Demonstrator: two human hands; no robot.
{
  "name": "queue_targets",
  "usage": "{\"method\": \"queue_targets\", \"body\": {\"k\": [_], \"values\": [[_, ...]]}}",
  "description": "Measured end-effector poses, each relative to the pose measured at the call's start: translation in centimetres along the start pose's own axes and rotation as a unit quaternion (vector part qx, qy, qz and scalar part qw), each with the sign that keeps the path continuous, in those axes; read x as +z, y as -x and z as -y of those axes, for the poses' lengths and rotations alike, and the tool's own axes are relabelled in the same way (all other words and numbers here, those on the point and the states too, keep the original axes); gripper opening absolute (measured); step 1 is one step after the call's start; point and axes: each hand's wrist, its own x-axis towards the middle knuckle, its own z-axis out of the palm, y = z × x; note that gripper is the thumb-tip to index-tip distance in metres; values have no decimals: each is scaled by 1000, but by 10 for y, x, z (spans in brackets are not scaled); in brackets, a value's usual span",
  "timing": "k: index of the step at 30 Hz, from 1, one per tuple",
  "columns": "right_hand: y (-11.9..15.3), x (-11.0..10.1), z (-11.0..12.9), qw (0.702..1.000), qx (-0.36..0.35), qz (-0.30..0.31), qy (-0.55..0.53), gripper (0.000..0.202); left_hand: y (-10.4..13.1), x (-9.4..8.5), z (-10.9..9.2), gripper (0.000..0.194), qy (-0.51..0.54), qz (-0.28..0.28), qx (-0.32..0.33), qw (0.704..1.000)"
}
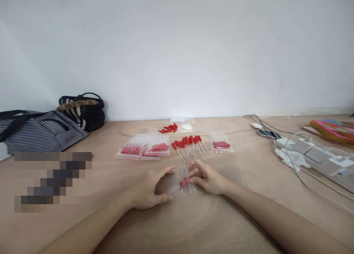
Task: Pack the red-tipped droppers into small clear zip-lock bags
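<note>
On the counter (221, 217), both hands meet over a small clear zip bag (184, 180) lying flat near the front edge, with a red-capped dropper (184, 181) inside it. The left hand (151, 189) rests beside the bag with an open grip, thumb and fingers spread apart. The right hand (208, 178) has its grip pinched together on the bag's right edge. Just behind lie loose red-capped droppers (189, 145) and filled bags (143, 148).

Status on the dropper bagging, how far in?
Done: filled bags left, one more right. In hand: left hand and right hand on a clear bag with one dropper inside. Left: loose droppers, red caps, spare bags behind.
</note>
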Motion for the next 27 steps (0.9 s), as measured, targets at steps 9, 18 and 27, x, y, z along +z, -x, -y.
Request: {"method": "queue_targets", "body": {"k": [9,18,27], "values": [[-17,19,-1,994,53,-100,-1,33,-2,5,4,69,9,-16,24,1000],[-21,-36,0,969,30,-176,170,12,0,7,6,59,-16,-27,51,998],[-77,-91,-9,870,212,-308,322,26,-5,14,12,56,-16,-45,81,996]]}}
